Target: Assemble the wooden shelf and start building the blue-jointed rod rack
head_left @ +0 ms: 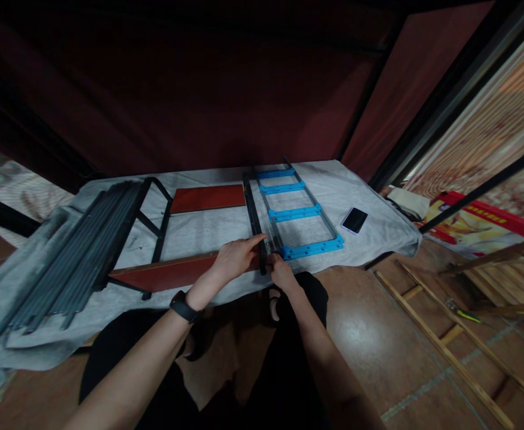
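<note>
My left hand (237, 258) is closed over the right end of a reddish-brown board (167, 273) standing on its long edge. One finger reaches across to a black metal frame (253, 209) at the board's end. On the other side of that frame, my right hand (282, 273) has its fingers pinched together close to the frame's near end; whatever is between them is too small to make out. A second reddish-brown board (208, 198) spans the far side. At the left, another black metal frame (156, 230) lies with a crossbar.
Grey tubes (71, 257) lie side by side at the left on a grey cloth (369, 185). Blue plastic connectors (313, 246) join rods just right of my hands, beside a phone (355, 220). A wooden ladder-like frame (450, 334) lies on the tiled floor.
</note>
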Demonstrator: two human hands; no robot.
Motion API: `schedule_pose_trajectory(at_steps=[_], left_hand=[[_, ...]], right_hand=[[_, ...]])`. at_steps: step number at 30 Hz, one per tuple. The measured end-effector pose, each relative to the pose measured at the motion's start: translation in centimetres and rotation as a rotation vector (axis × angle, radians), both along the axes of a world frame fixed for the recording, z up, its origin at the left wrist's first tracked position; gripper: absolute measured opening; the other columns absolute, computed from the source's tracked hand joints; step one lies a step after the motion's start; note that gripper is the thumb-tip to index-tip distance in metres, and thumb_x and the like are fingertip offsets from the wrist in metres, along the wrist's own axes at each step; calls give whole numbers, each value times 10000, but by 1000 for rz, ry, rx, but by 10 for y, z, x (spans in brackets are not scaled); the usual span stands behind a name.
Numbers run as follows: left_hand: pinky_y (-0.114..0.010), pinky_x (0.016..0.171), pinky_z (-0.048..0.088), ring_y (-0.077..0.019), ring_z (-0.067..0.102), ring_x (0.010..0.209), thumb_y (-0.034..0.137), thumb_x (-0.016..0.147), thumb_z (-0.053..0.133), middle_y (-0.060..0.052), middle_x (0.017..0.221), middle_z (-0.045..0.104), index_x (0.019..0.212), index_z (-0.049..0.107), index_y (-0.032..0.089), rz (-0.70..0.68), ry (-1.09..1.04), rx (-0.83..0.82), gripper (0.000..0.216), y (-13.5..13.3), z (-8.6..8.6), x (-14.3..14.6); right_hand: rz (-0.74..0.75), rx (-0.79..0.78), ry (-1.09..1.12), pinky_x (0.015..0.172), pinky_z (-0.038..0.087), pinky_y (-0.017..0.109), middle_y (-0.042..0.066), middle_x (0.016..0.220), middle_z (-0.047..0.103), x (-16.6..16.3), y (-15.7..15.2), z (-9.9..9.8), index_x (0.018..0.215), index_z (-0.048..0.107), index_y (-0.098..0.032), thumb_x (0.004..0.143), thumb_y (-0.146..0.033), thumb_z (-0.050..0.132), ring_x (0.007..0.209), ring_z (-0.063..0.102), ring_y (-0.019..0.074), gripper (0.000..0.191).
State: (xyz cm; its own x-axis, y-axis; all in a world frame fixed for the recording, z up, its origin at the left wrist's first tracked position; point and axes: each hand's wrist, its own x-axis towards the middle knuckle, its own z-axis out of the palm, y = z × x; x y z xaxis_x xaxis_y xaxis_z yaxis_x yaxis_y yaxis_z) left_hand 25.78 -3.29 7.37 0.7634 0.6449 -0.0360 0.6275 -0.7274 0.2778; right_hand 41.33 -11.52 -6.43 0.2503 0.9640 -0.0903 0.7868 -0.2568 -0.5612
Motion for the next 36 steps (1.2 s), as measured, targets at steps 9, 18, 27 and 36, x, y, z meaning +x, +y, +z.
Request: schedule_pose_trajectory(at_steps=[9,18,27,36], left_hand=[[-370,927,523,-263,678,1147,219,930,521,-13,1292,704,1515,424,404,38,52,-20,621,0,3,3],[-354,934,523,-248,682,1140,220,936,520,5,1286,707,1526,398,422,33,47,4,636,-1,2,0],[-395,1061,447,-238,600,1237,139,923,510,-72,1388,622,1525,418,287,-71,-116,87,627,-10,1,-4],[-410,1010,462,-233,634,1090,257,999,460,-90,1125,719,1136,709,223,264,-491,234,286,-73,-19,-165]], right_hand=[[57,-1,-103,812,463,281,98,1221,607,-1,-4,8,1182,591,-201,1018,-225,414,1044,628,197,243],[59,31,-50,820,458,264,85,1164,606,2,-1,0,1118,605,-199,997,-174,433,988,619,174,212],[53,84,-7,828,460,271,85,1132,585,5,-1,-7,1065,619,-191,949,-137,471,958,607,178,195],[15,143,-69,883,472,303,110,1116,607,7,-2,-27,1005,619,-184,916,-145,485,1006,616,213,166]])
